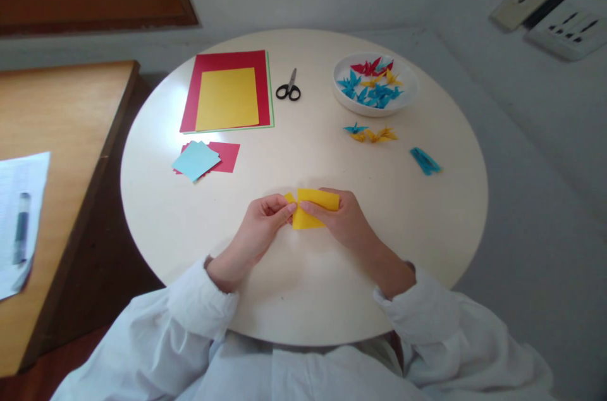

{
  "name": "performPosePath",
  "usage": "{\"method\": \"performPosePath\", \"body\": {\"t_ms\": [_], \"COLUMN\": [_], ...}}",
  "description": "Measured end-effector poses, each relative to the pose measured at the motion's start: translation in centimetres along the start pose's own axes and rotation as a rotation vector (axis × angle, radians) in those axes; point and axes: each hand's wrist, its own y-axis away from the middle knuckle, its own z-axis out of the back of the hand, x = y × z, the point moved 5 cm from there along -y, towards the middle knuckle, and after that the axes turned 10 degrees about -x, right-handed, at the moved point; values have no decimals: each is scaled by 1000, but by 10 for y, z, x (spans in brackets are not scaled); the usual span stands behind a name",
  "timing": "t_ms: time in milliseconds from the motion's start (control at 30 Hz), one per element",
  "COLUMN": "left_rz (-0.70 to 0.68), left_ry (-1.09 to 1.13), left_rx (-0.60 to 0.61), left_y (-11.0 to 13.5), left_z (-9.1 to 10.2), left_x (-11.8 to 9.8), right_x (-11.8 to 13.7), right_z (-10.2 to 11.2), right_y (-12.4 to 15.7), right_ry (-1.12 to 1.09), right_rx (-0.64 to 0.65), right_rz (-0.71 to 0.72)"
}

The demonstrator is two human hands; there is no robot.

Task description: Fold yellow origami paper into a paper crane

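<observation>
A small piece of yellow paper (313, 217), partly folded, is held between my two hands over the near middle of the round table. My left hand (260, 222) pinches its left edge between thumb and fingers. With its thumb lying across the front and its fingers behind, my right hand (348, 217) grips the larger right part. My fingers hide some of the folds. Beyond the hands, a blue paper crane (355, 128) and yellow paper cranes (382, 135) sit on the tabletop.
On the round white table (303, 300) are black-handled scissors (290, 87), red sheets (265, 91) under a yellow sheet (227, 99), light blue squares (196, 160) over red ones, a white dish (374, 111) of paper cranes and folded blue strips (425, 161). A wooden desk (71, 110) stands left.
</observation>
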Motion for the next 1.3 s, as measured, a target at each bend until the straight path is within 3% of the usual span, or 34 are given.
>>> {"method": "performPosePath", "body": {"t_ms": [300,567,767,1033,1300], "left_rz": [8,30,25,-34,-25], "left_ry": [-3,-38,-28,-37,-26], "left_rx": [-65,17,9,-49,-61], "left_y": [0,1,1,0,0], "left_z": [0,-3,-3,1,-1], "left_x": [-6,-7,-6,-4,-5], "right_x": [0,1,1,-3,-3], "right_z": [1,3,2,0,0], "right_y": [-2,-2,-1,2,0], "right_ry": [29,40,43,38,-27], "right_rx": [71,51,55,-45,-19], "right_rz": [-42,8,15,28,-20]}}
